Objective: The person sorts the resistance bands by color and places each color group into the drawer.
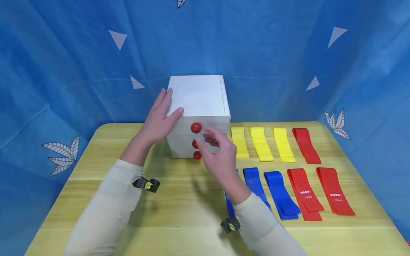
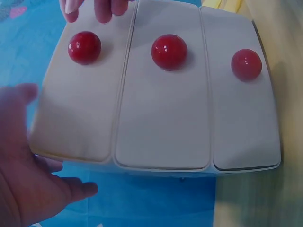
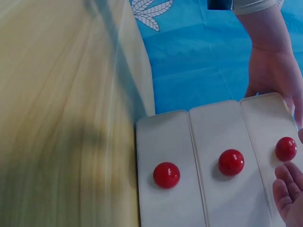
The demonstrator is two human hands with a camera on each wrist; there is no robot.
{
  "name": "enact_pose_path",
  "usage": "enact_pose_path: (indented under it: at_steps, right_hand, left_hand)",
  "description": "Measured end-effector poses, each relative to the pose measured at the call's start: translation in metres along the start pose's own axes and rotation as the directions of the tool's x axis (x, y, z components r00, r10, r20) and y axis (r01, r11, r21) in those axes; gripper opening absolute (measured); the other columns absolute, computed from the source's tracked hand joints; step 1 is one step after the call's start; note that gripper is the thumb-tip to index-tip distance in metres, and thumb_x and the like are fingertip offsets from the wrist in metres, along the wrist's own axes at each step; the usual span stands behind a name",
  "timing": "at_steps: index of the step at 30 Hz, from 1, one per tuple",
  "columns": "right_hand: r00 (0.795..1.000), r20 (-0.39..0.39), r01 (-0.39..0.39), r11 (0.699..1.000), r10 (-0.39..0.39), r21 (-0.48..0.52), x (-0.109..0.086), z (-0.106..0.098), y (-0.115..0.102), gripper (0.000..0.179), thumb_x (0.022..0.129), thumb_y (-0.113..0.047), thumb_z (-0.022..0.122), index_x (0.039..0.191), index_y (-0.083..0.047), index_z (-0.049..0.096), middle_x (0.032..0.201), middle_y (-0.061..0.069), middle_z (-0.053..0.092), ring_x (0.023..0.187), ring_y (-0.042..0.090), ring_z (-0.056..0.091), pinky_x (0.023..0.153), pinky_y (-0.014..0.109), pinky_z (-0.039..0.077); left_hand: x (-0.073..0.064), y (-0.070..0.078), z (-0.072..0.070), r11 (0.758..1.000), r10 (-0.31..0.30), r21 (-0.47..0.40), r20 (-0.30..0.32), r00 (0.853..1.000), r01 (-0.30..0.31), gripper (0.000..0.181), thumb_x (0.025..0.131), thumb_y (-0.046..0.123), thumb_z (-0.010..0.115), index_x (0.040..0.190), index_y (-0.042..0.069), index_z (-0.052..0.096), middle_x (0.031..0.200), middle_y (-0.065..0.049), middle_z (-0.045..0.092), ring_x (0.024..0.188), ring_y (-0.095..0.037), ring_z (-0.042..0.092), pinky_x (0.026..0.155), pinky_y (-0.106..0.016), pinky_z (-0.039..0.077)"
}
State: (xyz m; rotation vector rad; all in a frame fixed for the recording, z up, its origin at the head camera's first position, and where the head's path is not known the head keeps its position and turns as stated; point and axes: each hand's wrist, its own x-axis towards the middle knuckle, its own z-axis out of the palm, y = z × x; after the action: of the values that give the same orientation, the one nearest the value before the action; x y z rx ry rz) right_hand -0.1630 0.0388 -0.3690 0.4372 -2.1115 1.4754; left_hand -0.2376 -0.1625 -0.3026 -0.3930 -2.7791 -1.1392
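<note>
A white box with three stacked drawers [image 1: 182,145] stands at the back of the table, its front towards me. Each drawer has a round red knob; the top knob [image 1: 196,127] shows clearly in all views. My left hand [image 1: 157,121] lies along the box's upper left edge, fingers spread and thumb over the top. Just in front of the drawers is my right hand [image 1: 219,153], fingers loosely bent and holding nothing. In the left wrist view its fingertips [image 2: 103,10] are close to the top knob but apart from it. All drawers look closed.
Right of the box lie folded flat resistance bands: yellow ones [image 1: 261,144] and a red one [image 1: 306,145] behind, blue ones [image 1: 282,195] and red ones [image 1: 334,190] marked "Heavy" nearer. My right forearm partly covers a blue band. A blue curtain [image 1: 256,53] hangs behind the wooden table [image 1: 179,213].
</note>
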Motion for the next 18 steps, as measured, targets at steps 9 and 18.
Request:
enact_pose_path:
  at_steps: [9,18]
  right_hand:
    - [1.0,0.007,0.015,1.0,-0.015,0.019,0.005,0.015,-0.003,0.03,0.091,-0.016,0.074,0.12,-0.008,0.068,0.109,0.003,0.072,0.09,0.015,0.069,0.08,0.029,0.056]
    - [1.0,-0.004,0.019,0.999,-0.019,0.03,0.009,0.022,-0.003,0.031,0.091,-0.013,0.073,0.121,-0.007,0.065,0.109,0.004,0.071,0.087,0.015,0.069,0.078,0.03,0.056]
  left_hand:
    - [0.004,-0.005,0.001,0.992,-0.06,-0.112,0.015,0.998,0.061,0.07,0.102,0.047,0.044,0.162,0.023,0.017,0.167,-0.003,0.004,0.151,-0.026,0.001,0.112,-0.067,0.007]
    - [0.005,-0.011,0.004,0.981,-0.095,-0.169,0.014,0.995,0.096,0.068,0.102,0.05,0.044,0.161,0.025,0.023,0.167,-0.002,0.008,0.151,-0.026,0.004,0.113,-0.065,0.007]
